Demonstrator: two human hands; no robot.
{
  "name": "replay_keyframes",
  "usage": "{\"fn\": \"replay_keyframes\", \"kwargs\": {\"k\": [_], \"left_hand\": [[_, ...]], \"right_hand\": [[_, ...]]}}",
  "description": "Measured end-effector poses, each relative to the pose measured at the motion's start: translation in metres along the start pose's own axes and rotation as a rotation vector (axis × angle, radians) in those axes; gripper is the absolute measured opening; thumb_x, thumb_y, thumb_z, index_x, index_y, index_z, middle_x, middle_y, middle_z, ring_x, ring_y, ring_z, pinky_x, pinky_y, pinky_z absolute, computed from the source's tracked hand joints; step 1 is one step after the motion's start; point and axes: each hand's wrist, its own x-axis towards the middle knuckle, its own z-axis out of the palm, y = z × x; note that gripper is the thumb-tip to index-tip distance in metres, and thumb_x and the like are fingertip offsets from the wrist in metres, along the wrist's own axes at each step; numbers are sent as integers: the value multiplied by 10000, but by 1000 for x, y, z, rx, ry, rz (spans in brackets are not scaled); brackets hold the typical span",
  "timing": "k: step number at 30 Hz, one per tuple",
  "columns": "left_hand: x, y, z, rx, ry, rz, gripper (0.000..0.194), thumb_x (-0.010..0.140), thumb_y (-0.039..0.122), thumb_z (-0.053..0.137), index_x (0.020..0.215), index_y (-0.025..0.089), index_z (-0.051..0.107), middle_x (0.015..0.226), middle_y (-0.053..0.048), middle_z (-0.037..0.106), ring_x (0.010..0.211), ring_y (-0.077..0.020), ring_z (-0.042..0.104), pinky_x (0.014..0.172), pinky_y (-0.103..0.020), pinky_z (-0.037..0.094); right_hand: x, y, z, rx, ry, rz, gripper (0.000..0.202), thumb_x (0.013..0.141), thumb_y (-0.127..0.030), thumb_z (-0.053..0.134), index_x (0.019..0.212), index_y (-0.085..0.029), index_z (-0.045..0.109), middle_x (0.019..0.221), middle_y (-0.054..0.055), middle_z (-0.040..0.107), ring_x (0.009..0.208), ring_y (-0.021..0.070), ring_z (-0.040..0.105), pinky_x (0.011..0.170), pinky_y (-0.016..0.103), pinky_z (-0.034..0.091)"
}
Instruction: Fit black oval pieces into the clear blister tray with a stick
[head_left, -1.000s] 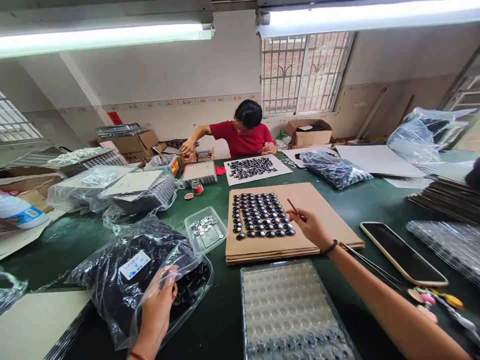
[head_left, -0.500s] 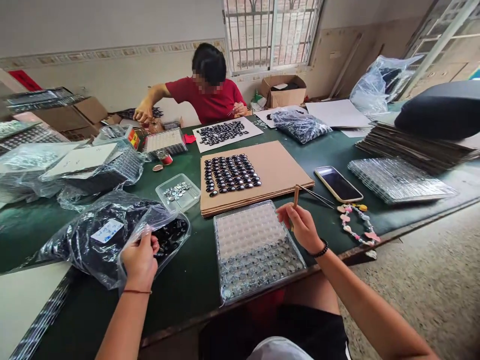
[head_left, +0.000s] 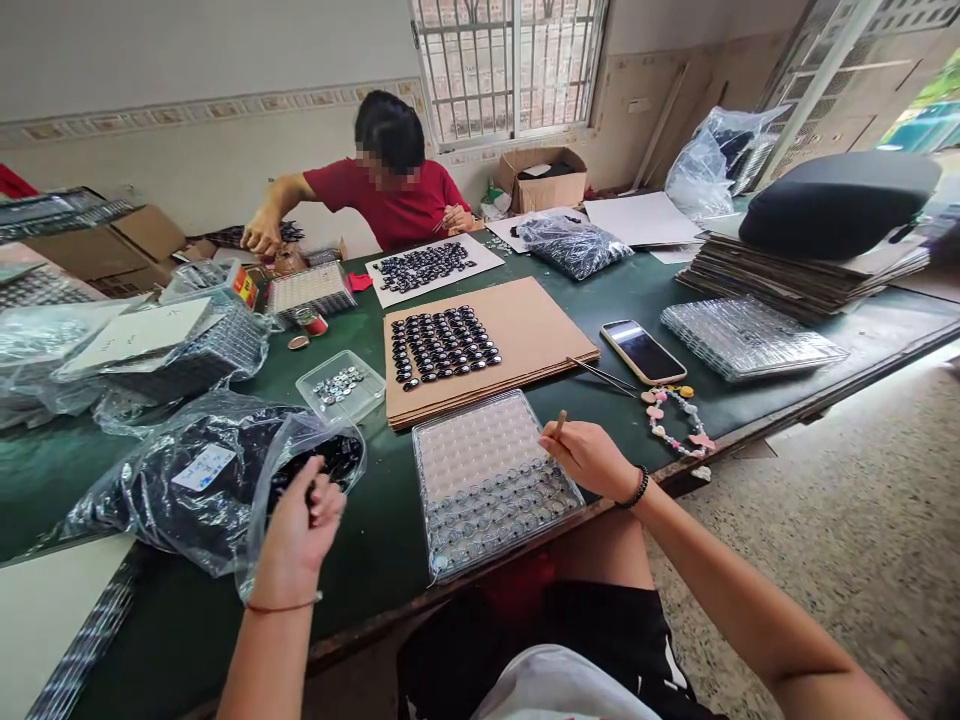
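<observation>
My left hand (head_left: 304, 515) is at the mouth of a clear plastic bag (head_left: 217, 465) of black pieces. Its fingers are curled around something dark, too small to make out. My right hand (head_left: 589, 455) grips a thin wooden stick (head_left: 559, 424) over the right edge of a clear compartment tray (head_left: 465, 510). Round clear pieces fill the tray's nearer rows, while the farther rows look pale. Behind the tray, black oval pieces (head_left: 442, 345) stand in rows on a stack of brown cardboard (head_left: 532, 320).
A small clear box (head_left: 341, 388) of silvery discs sits left of the cardboard. Tweezers (head_left: 604, 376), a phone (head_left: 643, 352) and a beaded strap (head_left: 675, 430) lie to the right. Across the table, a person in a red shirt (head_left: 394, 205) works beside a white board of black pieces (head_left: 435, 270).
My left hand has let go of the bag's edge and turned, its fingers now curled upward. My right hand has tilted the stick and lowered it toward the tray. The view has shifted right.
</observation>
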Motion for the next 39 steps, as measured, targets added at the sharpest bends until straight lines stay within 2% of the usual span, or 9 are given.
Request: {"fn": "replay_keyframes", "kwargs": {"k": [4, 7, 10, 13, 16, 24, 30, 36, 39], "left_hand": [[-26, -13, 45, 108, -264, -42, 288, 653, 385, 668, 679, 136, 525, 392, 83, 322, 336, -21, 277, 351, -143, 210], [-15, -9, 85, 418, -323, 155, 314, 621, 399, 687, 628, 126, 533, 423, 57, 394, 359, -30, 332, 356, -150, 220], [8, -3, 109, 651, -390, 265, 369, 645, 470, 631, 581, 117, 544, 457, 29, 454, 376, -42, 367, 362, -161, 236], [21, -8, 110, 660, -398, 187, 444, 677, 550, 549, 561, 121, 522, 422, 39, 413, 359, -46, 351, 359, -165, 227], [23, -20, 102, 603, -436, 43, 488, 692, 589, 499, 533, 127, 481, 394, 49, 367, 341, -44, 329, 352, -163, 199], [19, -25, 101, 591, -583, -73, 459, 687, 550, 543, 559, 109, 533, 440, 47, 378, 357, -37, 348, 360, -159, 212], [11, -22, 104, 676, -628, -28, 376, 695, 492, 562, 751, 128, 636, 485, 56, 371, 379, -44, 358, 369, -163, 270], [4, -24, 107, 880, -463, 293, 319, 742, 435, 508, 626, 144, 568, 484, 35, 476, 430, -71, 439, 429, -172, 336], [5, -24, 107, 768, -463, 199, 272, 730, 415, 519, 666, 151, 529, 500, 47, 448, 427, -67, 421, 410, -163, 351]], "right_hand": [[23, -13, -12, 75, 41, -33, 317, 905, -312, 339, 673, -176, 507, 616, 20, 550, 555, 119, 480, 558, 223, 316], [63, -25, -11, 127, 111, -121, 287, 890, -321, 384, 681, -174, 514, 611, 9, 538, 531, 105, 459, 542, 217, 310], [104, -35, 3, 197, 153, -215, 243, 867, -346, 432, 718, -173, 518, 619, 1, 532, 507, 96, 442, 520, 212, 313], [123, -39, 21, 315, 181, -277, 252, 879, -335, 399, 716, -171, 499, 632, 7, 531, 513, 98, 453, 513, 212, 330], [114, -38, 34, 417, 193, -308, 246, 899, -286, 343, 746, -173, 499, 622, 5, 525, 511, 97, 457, 515, 212, 344], [99, -39, 39, 374, 209, -373, 173, 879, -236, 396, 779, -174, 522, 639, 14, 567, 564, 112, 495, 570, 230, 369], [99, -39, 42, 251, 194, -393, 156, 869, -219, 422, 757, -170, 518, 647, 20, 589, 579, 119, 511, 578, 233, 364], [99, -40, 44, 154, 226, -313, 216, 865, -258, 449, 692, -170, 544, 581, 7, 578, 528, 106, 499, 543, 220, 345], [100, -40, 45, 178, 254, -232, 261, 865, -281, 453, 651, -168, 550, 543, -1, 559, 485, 91, 485, 507, 206, 334]]}}
